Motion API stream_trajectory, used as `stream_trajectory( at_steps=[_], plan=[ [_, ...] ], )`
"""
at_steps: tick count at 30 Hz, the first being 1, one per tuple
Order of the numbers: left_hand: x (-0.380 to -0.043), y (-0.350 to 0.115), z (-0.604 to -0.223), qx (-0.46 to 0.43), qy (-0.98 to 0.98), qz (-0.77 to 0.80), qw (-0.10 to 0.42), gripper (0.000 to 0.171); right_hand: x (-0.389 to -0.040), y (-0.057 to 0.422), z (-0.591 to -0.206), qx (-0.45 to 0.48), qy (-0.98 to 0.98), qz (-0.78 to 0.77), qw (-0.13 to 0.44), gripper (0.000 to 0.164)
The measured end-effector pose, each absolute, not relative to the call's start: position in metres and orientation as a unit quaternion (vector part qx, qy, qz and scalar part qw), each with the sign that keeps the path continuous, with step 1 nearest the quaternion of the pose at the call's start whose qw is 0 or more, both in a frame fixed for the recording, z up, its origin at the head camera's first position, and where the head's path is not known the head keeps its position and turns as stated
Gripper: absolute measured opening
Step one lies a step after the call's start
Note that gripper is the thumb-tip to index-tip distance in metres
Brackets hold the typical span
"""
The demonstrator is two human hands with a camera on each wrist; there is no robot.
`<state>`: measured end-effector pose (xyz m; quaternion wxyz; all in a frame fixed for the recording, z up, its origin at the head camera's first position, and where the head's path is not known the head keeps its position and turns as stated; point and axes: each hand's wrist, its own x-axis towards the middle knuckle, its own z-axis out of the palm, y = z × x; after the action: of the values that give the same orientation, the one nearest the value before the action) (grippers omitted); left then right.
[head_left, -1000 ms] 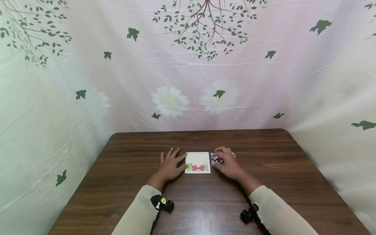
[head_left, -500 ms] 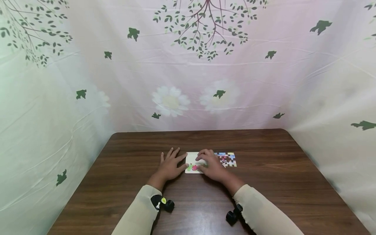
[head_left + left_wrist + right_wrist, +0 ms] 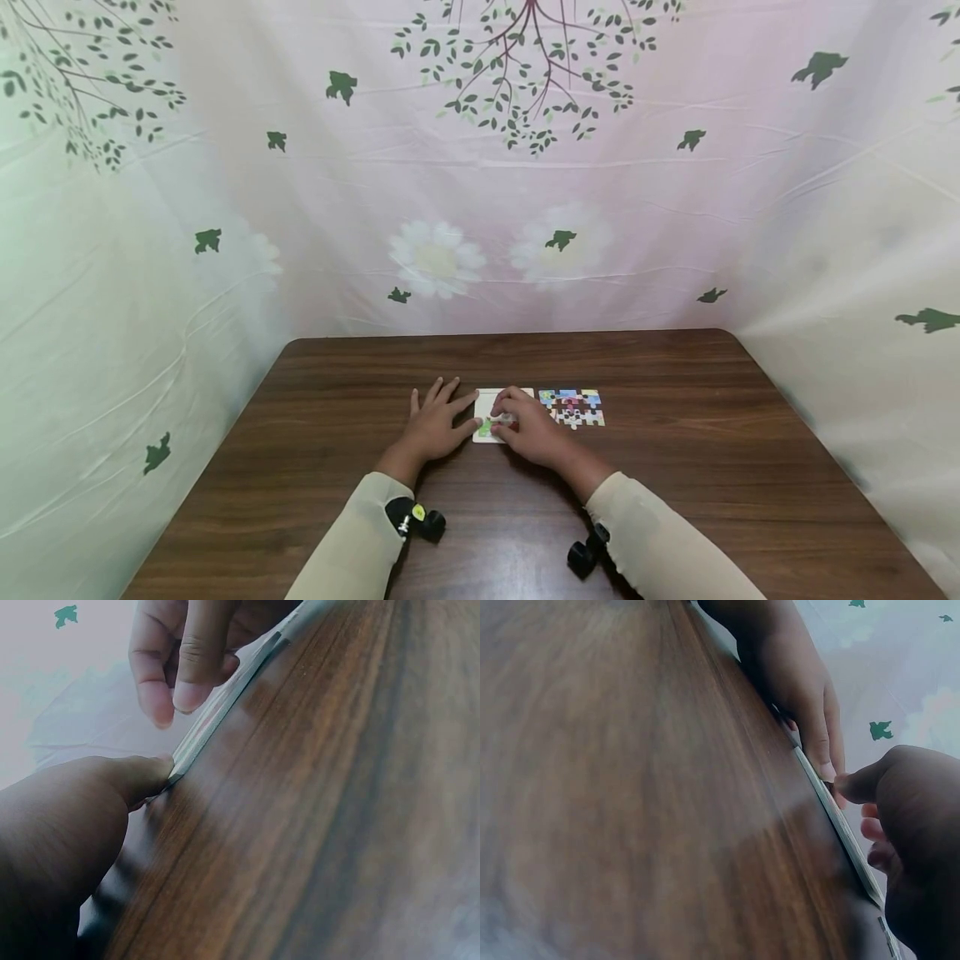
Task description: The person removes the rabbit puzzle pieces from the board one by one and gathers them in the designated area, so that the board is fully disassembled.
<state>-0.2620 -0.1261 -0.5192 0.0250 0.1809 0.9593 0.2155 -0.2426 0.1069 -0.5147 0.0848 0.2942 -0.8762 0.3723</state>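
On the brown table lies a flat white board [image 3: 483, 402] with a green and pink print along its near edge. My left hand [image 3: 431, 427] rests spread beside it, index finger and thumb touching its left edge. In the left wrist view, the left thumb [image 3: 146, 774] meets the board's corner. My right hand [image 3: 528, 429] is over the board with bent fingers, pinching a small pale puzzle piece [image 3: 505, 418] that the fingers mostly hide. Several colourful puzzle pieces [image 3: 570, 398] lie just right of the board.
The wooden table [image 3: 480, 517] reaches back to a hanging cloth [image 3: 495, 192] printed with leaves and flowers, which also closes both sides. Small black wrist cameras sit on the left sleeve [image 3: 352, 533] and the right sleeve [image 3: 667, 533].
My right hand has moved left from the puzzle pieces onto the board, uncovering the pieces on the right. The left hand has stayed at the board's left edge.
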Motion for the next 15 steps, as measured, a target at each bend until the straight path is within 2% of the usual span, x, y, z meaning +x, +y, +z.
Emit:
stream_trajectory(
  at_steps=[7,15],
  plan=[
    [-0.2618,-0.1253,-0.5189,0.181,0.961,0.207,0.023,0.061,-0.2426,0.1074,-0.5157,0.292,-0.887,0.352,0.060,0.005],
    [-0.2637,-0.1255,-0.5219,0.177,0.963,0.204,0.019,0.058,-0.2437,0.1066,-0.5177,0.286,-0.900,0.326,0.045,0.007]
  ],
)
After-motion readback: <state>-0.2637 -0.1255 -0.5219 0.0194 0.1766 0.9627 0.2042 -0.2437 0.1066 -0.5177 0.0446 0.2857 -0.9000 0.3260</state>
